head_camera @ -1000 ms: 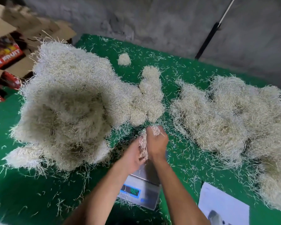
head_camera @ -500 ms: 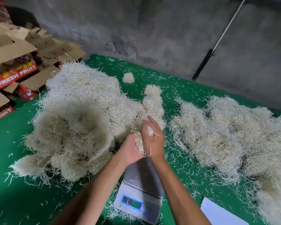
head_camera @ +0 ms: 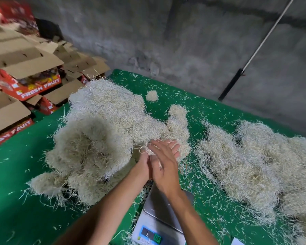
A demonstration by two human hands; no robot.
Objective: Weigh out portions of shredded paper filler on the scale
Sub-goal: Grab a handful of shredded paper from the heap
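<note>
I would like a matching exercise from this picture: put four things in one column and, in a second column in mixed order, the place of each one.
Things:
1. scale
2. fruit cartons
3. pole
4. small round wad of filler

Places:
A. leaning against the concrete wall, far right
B. alone on the green cloth, near the far edge
C. under the person's forearms, near edge of the table
D. stacked to the left of the table

Pairs: 1-C, 2-D, 3-A, 4-B
</note>
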